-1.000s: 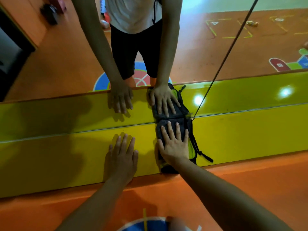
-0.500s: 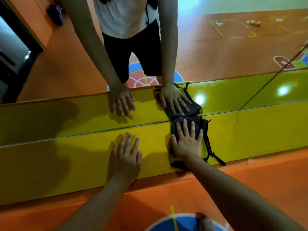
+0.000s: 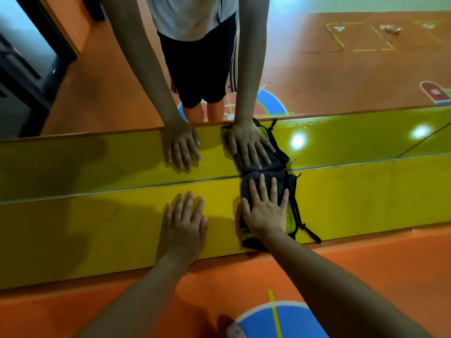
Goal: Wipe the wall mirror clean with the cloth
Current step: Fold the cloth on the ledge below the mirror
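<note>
The wall mirror (image 3: 341, 76) rises from a glossy yellow ledge (image 3: 97, 228) and reflects my arms and body. A dark grey cloth (image 3: 263, 181) with green edging and black straps lies on the ledge, its far end against the mirror's bottom edge. My right hand (image 3: 266, 211) presses flat on the cloth with its fingers straight and spread. To its left, my left hand (image 3: 185, 220) rests flat on the bare ledge and holds nothing.
An orange floor (image 3: 366, 264) with a blue circle marking (image 3: 280, 320) runs below the ledge. A thin vertical seam in the mirror (image 3: 424, 140) meets the ledge at the far right. A dark doorway shows in the reflection at upper left.
Both hands and the cloth have slid left along the ledge, away from the mirror seam. The right hand stays flat on the cloth throughout.
</note>
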A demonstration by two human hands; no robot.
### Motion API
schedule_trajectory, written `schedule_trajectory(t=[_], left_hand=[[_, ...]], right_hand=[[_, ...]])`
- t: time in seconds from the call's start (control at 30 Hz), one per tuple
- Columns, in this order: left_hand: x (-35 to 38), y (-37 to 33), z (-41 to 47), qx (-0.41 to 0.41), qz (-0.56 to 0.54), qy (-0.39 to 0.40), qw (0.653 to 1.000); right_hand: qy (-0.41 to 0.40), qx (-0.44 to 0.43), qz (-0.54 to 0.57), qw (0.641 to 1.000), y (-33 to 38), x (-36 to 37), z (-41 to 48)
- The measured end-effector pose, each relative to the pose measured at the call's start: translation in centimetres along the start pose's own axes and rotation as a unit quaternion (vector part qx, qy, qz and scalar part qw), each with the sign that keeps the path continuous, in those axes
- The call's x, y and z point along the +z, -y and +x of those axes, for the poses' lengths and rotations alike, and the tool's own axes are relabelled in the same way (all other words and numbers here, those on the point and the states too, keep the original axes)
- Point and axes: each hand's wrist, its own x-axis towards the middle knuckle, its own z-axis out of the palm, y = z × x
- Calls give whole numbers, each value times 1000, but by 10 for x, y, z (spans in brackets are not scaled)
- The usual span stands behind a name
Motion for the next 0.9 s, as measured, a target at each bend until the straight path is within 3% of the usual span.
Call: schedule_trajectory(t=[0.2,0.4,0.9], left_hand=[[-17,24,-9,-33,8,6,999],[-34,66,-18,-23,10,-4,1000],[-64,292,-80,-29,-7,-15,999]], right_hand=[[-3,-23,7,1000,27,1,-8],[1,-47,16,999,106,10,-18],[7,-55,20,998,317,30,-53]])
